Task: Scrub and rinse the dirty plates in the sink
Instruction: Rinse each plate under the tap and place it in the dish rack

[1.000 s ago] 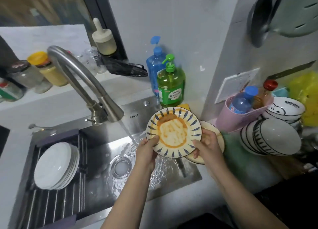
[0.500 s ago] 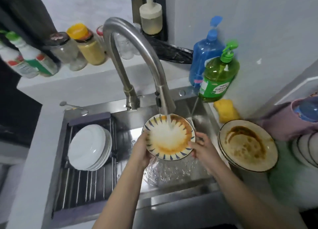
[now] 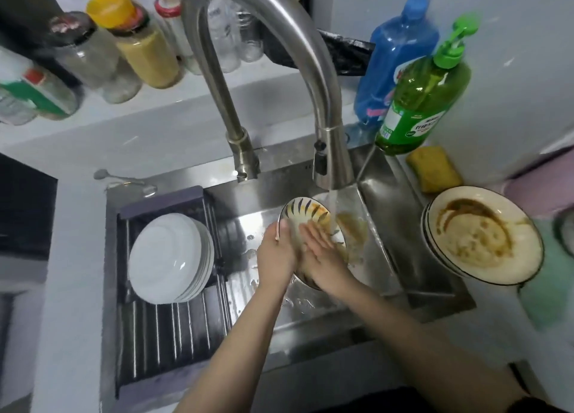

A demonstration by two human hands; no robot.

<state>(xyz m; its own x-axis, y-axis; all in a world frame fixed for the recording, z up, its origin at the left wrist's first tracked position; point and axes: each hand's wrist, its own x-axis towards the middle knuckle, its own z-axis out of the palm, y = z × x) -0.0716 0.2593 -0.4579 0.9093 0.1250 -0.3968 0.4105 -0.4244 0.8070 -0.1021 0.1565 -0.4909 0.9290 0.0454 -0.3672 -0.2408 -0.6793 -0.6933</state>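
sink [image 3: 382,251]: right hand [image 3: 323,251] rubs plate [image 3: 306,217].

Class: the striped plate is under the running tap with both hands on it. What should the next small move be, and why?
Probably sweep the right hand up across the striped plate toward the orange residue near its upper rim, while the left hand grips the edge. The tap stream lands there, so rubbing should loosen it.

Patterned plate's [image 3: 306,218] lower half behind hands [image 3: 298,251]

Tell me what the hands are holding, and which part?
The left hand grips the striped plate by its left rim. The right hand lies flat on the plate's face, rubbing, not gripping.
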